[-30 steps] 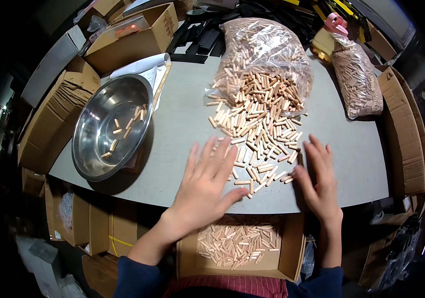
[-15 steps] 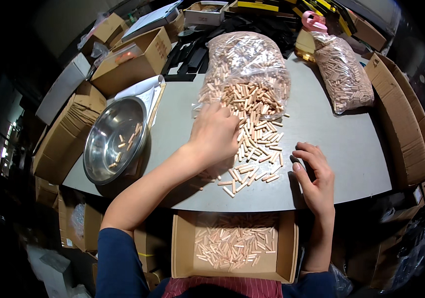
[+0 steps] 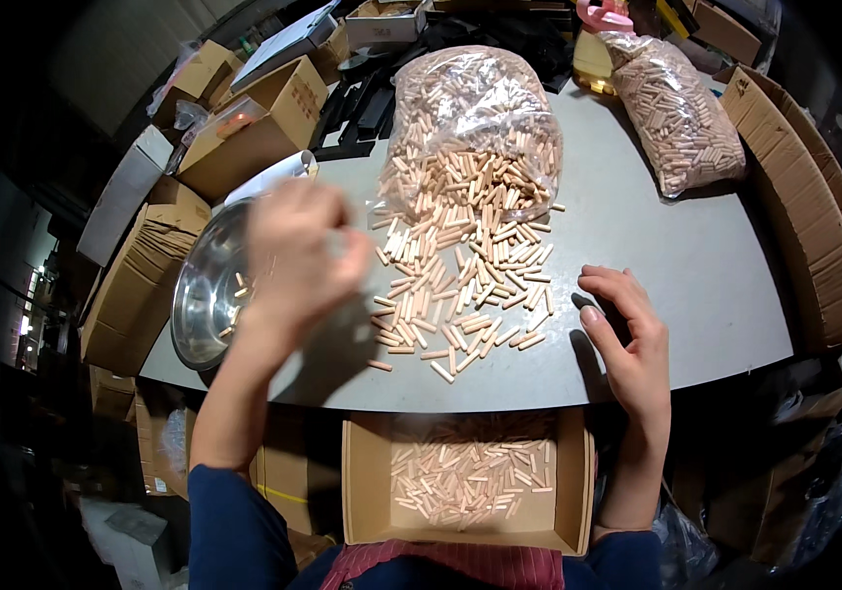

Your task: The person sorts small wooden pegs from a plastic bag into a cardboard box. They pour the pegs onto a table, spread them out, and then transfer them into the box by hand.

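Short wooden dowels (image 3: 450,305) lie scattered over the grey table, spilling from the mouth of a clear plastic bag (image 3: 475,93) full of them. My left hand (image 3: 303,246) is raised beside the steel bowl (image 3: 188,305) and covers part of its right side. Motion smears its fingers, so I cannot make out what they hold. A few dowels lie inside the bowl. To the right of the pile, my right hand (image 3: 632,344) rests at the table's near side, fingers bent, thumb apart, holding nothing.
An open cardboard box (image 3: 370,482) with many dowels sits below the table's front edge. A second filled bag (image 3: 681,123) lies at the right, by a cardboard flap (image 3: 799,206). Cardboard boxes (image 3: 254,128) and black strips (image 3: 372,103) stand at the far left and back.
My left hand has moved left from the dowel pile to beside the bowl, uncovering the pile's left part. The right hand stays about where it was. The view has shifted slightly.
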The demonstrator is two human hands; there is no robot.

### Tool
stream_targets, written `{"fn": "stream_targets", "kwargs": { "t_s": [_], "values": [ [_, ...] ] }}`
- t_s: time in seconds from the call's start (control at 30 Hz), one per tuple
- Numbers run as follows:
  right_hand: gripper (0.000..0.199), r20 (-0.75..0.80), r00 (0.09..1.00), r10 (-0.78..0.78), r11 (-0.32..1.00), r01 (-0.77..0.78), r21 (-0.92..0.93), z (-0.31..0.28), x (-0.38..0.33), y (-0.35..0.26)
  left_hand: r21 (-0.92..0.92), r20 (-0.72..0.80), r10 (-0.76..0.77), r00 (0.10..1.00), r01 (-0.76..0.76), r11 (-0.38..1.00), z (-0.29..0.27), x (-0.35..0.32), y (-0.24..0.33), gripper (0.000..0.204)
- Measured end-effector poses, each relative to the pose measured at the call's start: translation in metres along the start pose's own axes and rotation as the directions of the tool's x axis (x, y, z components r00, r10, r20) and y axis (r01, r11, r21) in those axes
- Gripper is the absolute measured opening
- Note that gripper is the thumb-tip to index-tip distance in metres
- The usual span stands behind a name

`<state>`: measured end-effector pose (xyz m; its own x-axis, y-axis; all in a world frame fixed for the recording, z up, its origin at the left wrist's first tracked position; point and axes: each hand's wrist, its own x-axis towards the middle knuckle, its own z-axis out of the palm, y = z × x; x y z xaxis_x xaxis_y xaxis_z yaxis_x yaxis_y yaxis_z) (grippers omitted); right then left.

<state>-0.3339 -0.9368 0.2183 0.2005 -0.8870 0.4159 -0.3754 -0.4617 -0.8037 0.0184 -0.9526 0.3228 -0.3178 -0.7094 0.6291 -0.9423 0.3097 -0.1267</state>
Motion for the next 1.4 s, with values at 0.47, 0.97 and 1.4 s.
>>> {"fn": "stream_targets", "kwargs": {
  "t_s": [0.47, 0.97, 1.4],
  "values": [
    [0.026, 0.238, 0.964, -0.12, 0.993, 0.115, 0.035, -0.001, -0.001, -0.015, 0.043, -0.036, -0.135, 0.99, 0.136, 0.99, -0.065, -0.116, -0.021, 0.017],
    [0.057, 0.205, 0.979, -0.003, 0.998, 0.016, -0.061, 0.011, -0.002, -0.018, -0.319, 0.545, 0.122, 0.83, 0.071, 0.945, 0.01, -0.113, 0.059, 0.118],
    [0.057, 0.188, 0.981, -0.052, 0.999, 0.053, -0.002, 0.009, -0.002, -0.024, -0.643, 0.252, -0.133, 0.958, 0.269, 0.717, 0.007, -0.127, 0.044, 0.064]
  ]
}}
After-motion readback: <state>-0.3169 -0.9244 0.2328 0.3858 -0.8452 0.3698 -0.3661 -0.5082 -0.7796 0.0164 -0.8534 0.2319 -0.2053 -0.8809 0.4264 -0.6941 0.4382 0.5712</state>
